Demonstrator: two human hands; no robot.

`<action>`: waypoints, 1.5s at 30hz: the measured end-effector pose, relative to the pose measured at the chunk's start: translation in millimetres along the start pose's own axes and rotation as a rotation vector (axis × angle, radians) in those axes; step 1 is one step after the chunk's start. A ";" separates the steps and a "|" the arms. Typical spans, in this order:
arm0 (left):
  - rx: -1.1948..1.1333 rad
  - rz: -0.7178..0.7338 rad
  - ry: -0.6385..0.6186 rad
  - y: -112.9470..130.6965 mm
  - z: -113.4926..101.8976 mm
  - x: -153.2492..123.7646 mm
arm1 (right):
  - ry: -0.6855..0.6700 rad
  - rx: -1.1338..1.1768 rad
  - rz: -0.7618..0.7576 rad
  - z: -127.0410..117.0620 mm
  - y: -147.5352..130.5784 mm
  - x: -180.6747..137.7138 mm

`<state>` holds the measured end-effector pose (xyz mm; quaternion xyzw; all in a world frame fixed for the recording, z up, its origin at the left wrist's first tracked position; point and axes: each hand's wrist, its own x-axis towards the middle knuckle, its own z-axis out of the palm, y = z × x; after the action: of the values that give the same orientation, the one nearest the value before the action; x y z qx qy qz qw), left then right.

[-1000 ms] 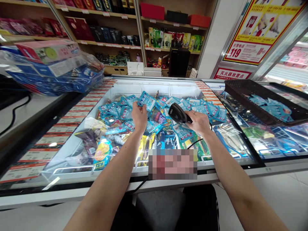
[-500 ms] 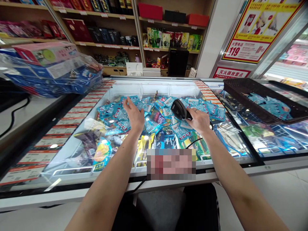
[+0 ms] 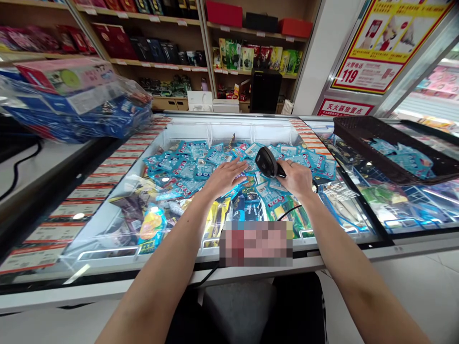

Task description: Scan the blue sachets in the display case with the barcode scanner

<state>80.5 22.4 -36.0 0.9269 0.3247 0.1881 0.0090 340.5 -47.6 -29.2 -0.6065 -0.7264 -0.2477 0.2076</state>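
Observation:
My right hand (image 3: 297, 177) is wrapped round the handle of a black barcode scanner (image 3: 266, 162), whose head points left over the packets. A black cable (image 3: 289, 212) shows below that hand. My left hand (image 3: 226, 177) is stretched out with fingers apart, just left of the scanner, and holds nothing. It hovers over or touches the small blue packets (image 3: 184, 168); I cannot tell which. Several of these packets lie spread across the glass top of a chest freezer (image 3: 107, 224), some with white barcode labels upward.
On the right stands a dark brown basket (image 3: 380, 165) with more blue packets inside. Plastic-wrapped boxes (image 3: 82, 102) are stacked at the left. Shelves of goods (image 3: 172, 67) line the back, and a blurred patch (image 3: 256, 243) covers the front edge.
My left hand has moved right and turned, from over the left packets to near the scanner. The blue packets there are uncovered now. My right hand and the scanner have hardly moved.

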 end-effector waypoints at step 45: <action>-0.163 -0.065 -0.072 8.9 -11.5 -3.2 | -0.043 -0.015 0.031 0.1 -3.0 1.5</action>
<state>79.4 12.2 -25.2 0.9182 0.3377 0.1802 0.1024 337.2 -46.9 -28.7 -0.6245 -0.7193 -0.2368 0.1910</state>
